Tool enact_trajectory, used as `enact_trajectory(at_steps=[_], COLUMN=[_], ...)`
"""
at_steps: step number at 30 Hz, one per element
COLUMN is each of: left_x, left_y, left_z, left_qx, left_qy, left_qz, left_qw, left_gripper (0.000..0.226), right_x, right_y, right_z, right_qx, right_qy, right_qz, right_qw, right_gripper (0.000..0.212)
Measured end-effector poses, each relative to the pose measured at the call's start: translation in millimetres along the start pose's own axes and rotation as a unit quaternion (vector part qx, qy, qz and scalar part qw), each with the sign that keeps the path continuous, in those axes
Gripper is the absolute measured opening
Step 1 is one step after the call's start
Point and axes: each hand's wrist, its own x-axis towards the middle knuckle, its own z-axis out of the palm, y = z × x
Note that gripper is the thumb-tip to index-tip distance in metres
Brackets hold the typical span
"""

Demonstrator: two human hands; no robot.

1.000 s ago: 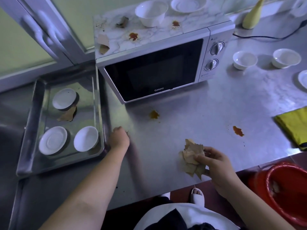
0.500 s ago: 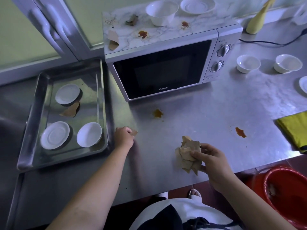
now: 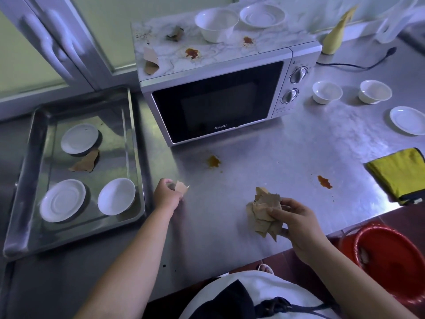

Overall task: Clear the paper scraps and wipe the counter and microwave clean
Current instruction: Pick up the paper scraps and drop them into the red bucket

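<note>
A brown scrap [image 3: 85, 162] lies in the steel tray [image 3: 20, 180] at my left. My left hand [image 3: 166, 196] pinches a small paper scrap [image 3: 181, 188] just beside the tray, on the counter [image 3: 264, 162]. My right hand [image 3: 296, 223] grips a crumpled wad of scraps [image 3: 264, 210] above the counter's near edge, before the microwave [image 3: 218, 88].
</note>
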Motion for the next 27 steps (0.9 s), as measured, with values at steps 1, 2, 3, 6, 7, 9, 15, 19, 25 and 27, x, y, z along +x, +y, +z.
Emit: enact_trajectory(at_steps=[1,2,3,6,7,9,15,19,25,27], left_x=[1.1,2.0,2.5,1.9,0.3,-5.3,-54.5,-100.9,-158.4,-178.1], left_y=[-0.7,-1.7,-2.8,-4.2,-3.8,0.0,36.9,61.8,91.4,103.1], left_z=[0.0,0.0,-0.3,-2.2,-3.2,-5.8,-5.0,13.8,60.3,75.9], left_qx=[-0.014,-0.025,-0.035,-0.043,-0.05,-0.076,-0.144,-0.134,-0.099,-0.065], left_qy=[-0.007,-0.012,-0.017,-0.027,-0.03,-0.04,-0.168,-0.303,-0.496,-0.535], left_qz=[-0.004,-0.005,-0.003,0.006,0.006,0.007,0.08,0.13,0.158,0.174], left_qw=[1.0,1.0,0.999,0.999,0.998,0.996,0.972,0.934,0.848,0.824], left_gripper=[0.052,0.048,0.046,0.038,0.036,0.035,0.051,0.062,0.049,0.051], right_x=[-0.2,-0.4,-1.2,-2.4,-2.8,-3.8,-12.6,-26.4,-38.0,-39.2], right_y=[0.8,1.7,2.8,6.9,8.3,10.0,0.2,-12.4,-18.1,-18.5], right_z=[0.4,0.9,1.1,1.3,1.1,0.3,0.4,-9.1,-51.2,-72.4], right_qx=[-0.002,-0.002,0.0,0.012,0.015,0.02,0.02,0.015,0.032,0.038], right_qy=[0.003,0.005,0.006,0.009,0.011,0.013,-0.025,-0.083,-0.092,-0.103], right_qz=[-0.002,-0.003,-0.004,-0.008,-0.01,-0.015,-0.046,-0.066,-0.07,-0.066], right_qw=[1.0,1.0,1.0,1.0,1.0,1.0,0.998,0.994,0.993,0.992], right_gripper=[0.024,0.024,0.023,0.021,0.021,0.021,0.021,0.017,0.025,0.029])
